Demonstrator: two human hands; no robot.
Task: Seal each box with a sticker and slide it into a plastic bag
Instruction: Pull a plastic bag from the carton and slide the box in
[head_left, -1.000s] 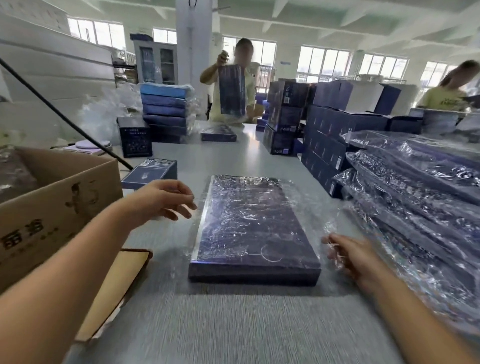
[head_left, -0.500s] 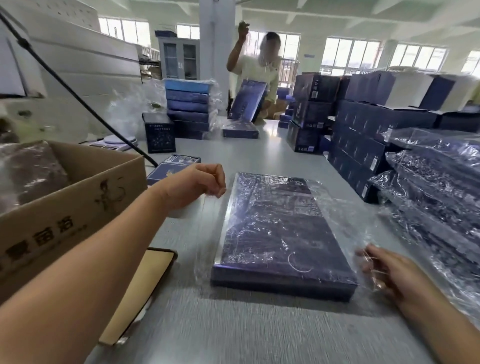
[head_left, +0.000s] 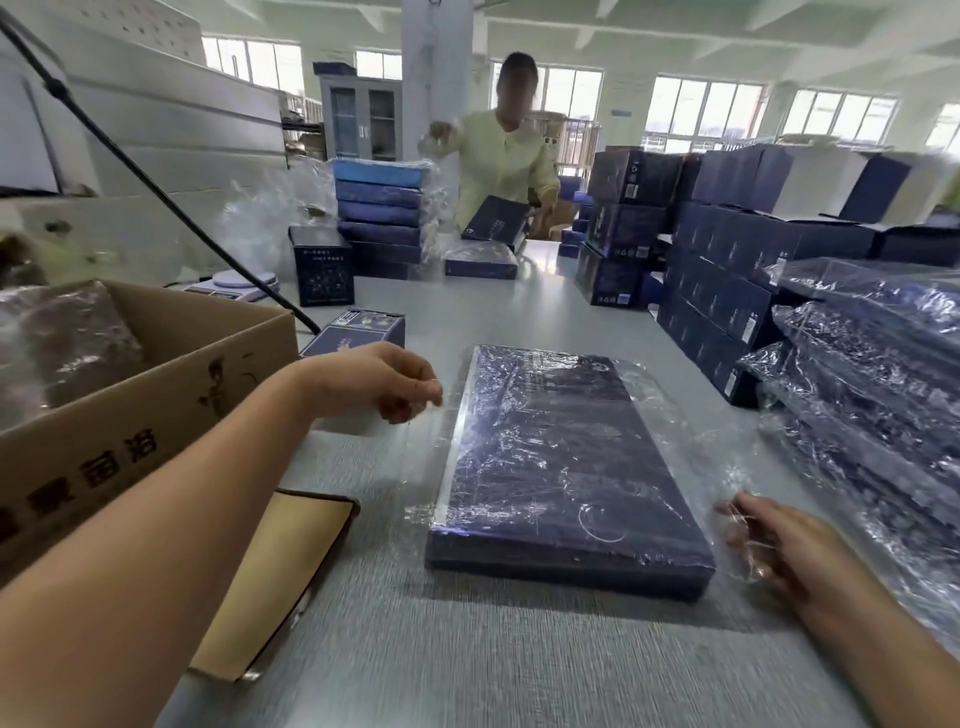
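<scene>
Pinching the left edge of the clear plastic bag (head_left: 680, 415) between thumb and forefinger, my left hand (head_left: 375, 387) sits just left of centre, its other fingers curled under. The dark blue box (head_left: 561, 467) lies flat in the middle of the frame on the grey table (head_left: 467, 660), already inside the bag, with crinkled film over its top and loose film spilling out on both long sides. My right hand (head_left: 774, 545) is at the lower right, just beside the box's near right corner; its fingers (head_left: 740, 519) are spread and fairly straight, lying against the loose film, which covers them.

At the left edge an open cardboard carton (head_left: 156, 395) stands with a flat tan sleeve (head_left: 280, 577) on the table below it. A small blue carton (head_left: 358, 332) rests just behind my left hand. Down the right side bagged boxes (head_left: 883, 395) are stacked, with dark unbagged cartons (head_left: 727, 291) piled beyond them. At the upper centre another person (head_left: 501, 156) in a pale top stands at the far end of the table, beside a pile of blue boxes (head_left: 384, 218).
</scene>
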